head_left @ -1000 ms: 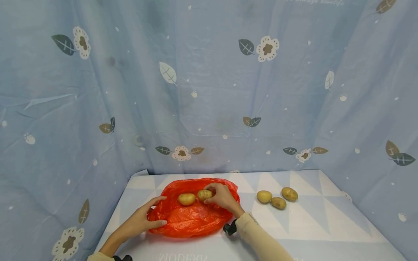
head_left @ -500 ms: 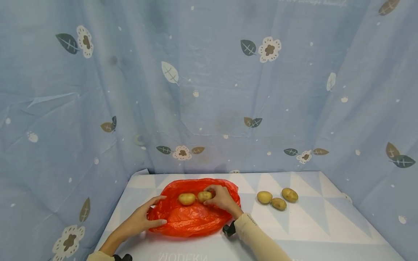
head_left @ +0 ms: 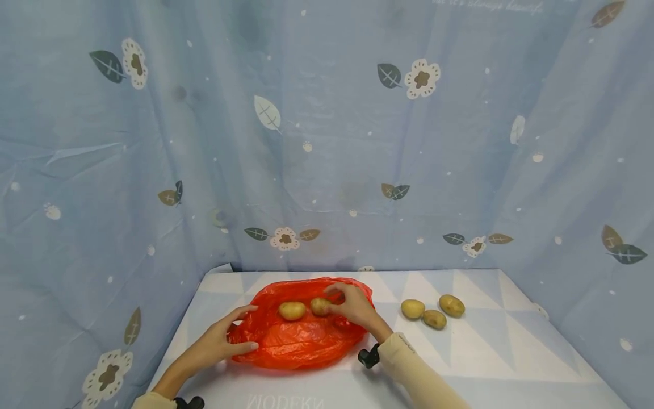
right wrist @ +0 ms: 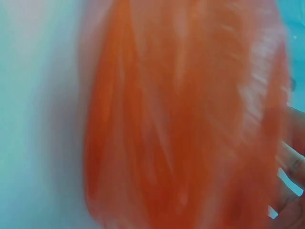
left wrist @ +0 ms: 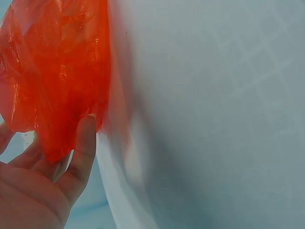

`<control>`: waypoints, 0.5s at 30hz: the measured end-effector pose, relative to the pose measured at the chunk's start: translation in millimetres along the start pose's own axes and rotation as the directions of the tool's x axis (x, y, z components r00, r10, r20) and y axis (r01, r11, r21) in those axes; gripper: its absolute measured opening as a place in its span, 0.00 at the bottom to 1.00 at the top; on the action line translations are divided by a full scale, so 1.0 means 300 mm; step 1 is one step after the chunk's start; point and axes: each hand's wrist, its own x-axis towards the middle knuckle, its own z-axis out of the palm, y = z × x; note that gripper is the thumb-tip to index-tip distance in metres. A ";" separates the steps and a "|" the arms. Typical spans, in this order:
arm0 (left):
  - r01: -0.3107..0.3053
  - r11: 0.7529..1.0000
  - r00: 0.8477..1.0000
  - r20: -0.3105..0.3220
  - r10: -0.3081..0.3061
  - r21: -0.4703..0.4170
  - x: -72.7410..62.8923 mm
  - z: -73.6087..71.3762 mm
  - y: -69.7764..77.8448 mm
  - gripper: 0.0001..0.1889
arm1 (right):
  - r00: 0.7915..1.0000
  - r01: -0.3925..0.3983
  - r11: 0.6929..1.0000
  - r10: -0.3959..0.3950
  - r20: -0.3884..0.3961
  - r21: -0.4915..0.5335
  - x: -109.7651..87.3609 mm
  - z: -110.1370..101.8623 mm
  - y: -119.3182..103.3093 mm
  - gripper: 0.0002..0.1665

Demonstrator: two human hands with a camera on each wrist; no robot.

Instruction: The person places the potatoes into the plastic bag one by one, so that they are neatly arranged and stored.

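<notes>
A crumpled red plastic bag (head_left: 298, 343) lies spread on the table with two potatoes on it. My left hand (head_left: 212, 343) is at the bag's left side in the head view, thumb and fingers wide apart. In the left wrist view, the bag's corner (left wrist: 59, 138) hangs between that thumb and the fingers, the thumb tip against the plastic. My right hand (head_left: 355, 307) hovers over the bag's right part, fingers spread, thumb tip right beside the right-hand potato (head_left: 320, 307). The other potato (head_left: 292, 311) sits just left of it. Blurred red plastic (right wrist: 181, 124) fills most of the right wrist view.
Three more potatoes (head_left: 434, 319) lie grouped on the patterned tablecloth (head_left: 490, 352) to the right of the bag. A blue flowered curtain (head_left: 332, 142) rises behind the table and along both sides.
My right hand has let go of the right-hand potato and shifted slightly right, its fingers spreading. The potato stays on the bag beside the other. My left hand keeps nearly the same place.
</notes>
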 end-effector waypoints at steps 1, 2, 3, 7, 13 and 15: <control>0.002 1.000 1.000 -0.001 -0.002 0.001 0.002 -0.001 -0.001 0.42 | 1.000 0.012 1.000 -0.012 -0.007 0.002 -0.003 -0.014 -0.003 0.23; 0.004 1.000 1.000 -0.003 -0.004 0.001 0.004 -0.001 -0.001 0.42 | 1.000 0.021 1.000 -0.021 -0.011 0.003 -0.006 -0.029 -0.005 0.23; 0.007 1.000 1.000 -0.004 -0.007 0.000 0.006 -0.002 -0.001 0.42 | 1.000 0.025 1.000 -0.025 -0.018 0.001 -0.010 -0.042 -0.005 0.23; 0.007 1.000 1.000 -0.004 -0.007 0.001 0.009 -0.001 0.005 0.42 | 0.998 0.011 1.000 -0.010 -0.064 0.010 -0.035 -0.095 0.001 0.22; 0.018 1.000 1.000 0.005 -0.018 0.001 0.002 0.006 0.013 0.43 | 0.983 -0.024 0.999 0.027 -0.183 0.022 -0.077 -0.176 0.024 0.19; 0.020 1.000 1.000 0.003 -0.020 0.001 -0.001 0.009 0.014 0.43 | 0.975 -0.037 0.999 0.038 -0.220 0.008 -0.088 -0.204 0.034 0.18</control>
